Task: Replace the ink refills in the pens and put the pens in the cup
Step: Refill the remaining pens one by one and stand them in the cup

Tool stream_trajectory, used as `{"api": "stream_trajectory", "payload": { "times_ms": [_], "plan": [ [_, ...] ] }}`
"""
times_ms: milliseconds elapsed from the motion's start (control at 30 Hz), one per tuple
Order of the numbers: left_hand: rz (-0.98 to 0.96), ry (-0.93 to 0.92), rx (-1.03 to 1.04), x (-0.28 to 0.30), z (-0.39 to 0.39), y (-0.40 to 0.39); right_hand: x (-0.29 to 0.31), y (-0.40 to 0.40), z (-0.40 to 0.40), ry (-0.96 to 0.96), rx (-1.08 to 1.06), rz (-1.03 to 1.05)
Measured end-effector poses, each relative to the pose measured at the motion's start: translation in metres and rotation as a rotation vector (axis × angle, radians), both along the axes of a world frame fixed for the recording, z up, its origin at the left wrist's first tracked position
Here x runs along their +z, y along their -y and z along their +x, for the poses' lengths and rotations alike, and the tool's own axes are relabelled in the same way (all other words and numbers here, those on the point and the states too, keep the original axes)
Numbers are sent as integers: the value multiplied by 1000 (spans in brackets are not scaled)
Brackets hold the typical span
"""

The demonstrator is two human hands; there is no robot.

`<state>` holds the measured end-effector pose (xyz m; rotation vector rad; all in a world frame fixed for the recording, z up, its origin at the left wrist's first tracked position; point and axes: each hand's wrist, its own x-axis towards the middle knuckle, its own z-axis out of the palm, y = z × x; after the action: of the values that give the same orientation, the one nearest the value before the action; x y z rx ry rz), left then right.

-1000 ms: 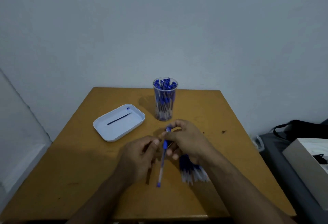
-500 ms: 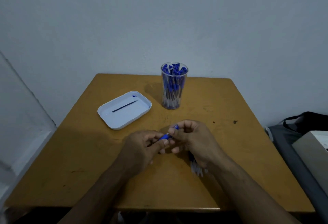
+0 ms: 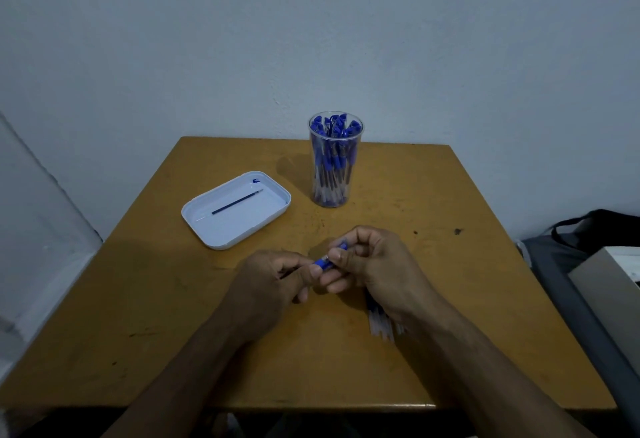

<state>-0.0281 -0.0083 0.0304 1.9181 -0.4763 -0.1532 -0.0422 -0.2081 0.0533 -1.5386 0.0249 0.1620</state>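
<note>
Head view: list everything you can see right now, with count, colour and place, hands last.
Square wooden table: one, ochre, against the wall.
Clear plastic cup: one, transparent, far centre of table, upright, packed with blue-capped pens.
Shallow rounded tray: one, white, left of the cup.
Thin ink refill: one, dark blue, lying in the tray.
Loose pens: a pile, count hidden, clear and blue, under the right wrist.
Blue pen: one, held between both hands.
Bag: one, black, far right, off the table.
Left hand: grips the pen.
Right hand: pinches the pen.
</note>
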Motion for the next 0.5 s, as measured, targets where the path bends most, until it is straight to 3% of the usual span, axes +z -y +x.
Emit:
{"api": "stream_trajectory", "payload": {
  "times_ms": [233, 500],
  "plan": [
    [36, 46, -26, -2, 1, -1, -2, 3, -1, 25, 35, -80],
    [5, 22, -15, 0, 2, -1, 7, 3, -3, 33, 2, 47]
  ]
}}
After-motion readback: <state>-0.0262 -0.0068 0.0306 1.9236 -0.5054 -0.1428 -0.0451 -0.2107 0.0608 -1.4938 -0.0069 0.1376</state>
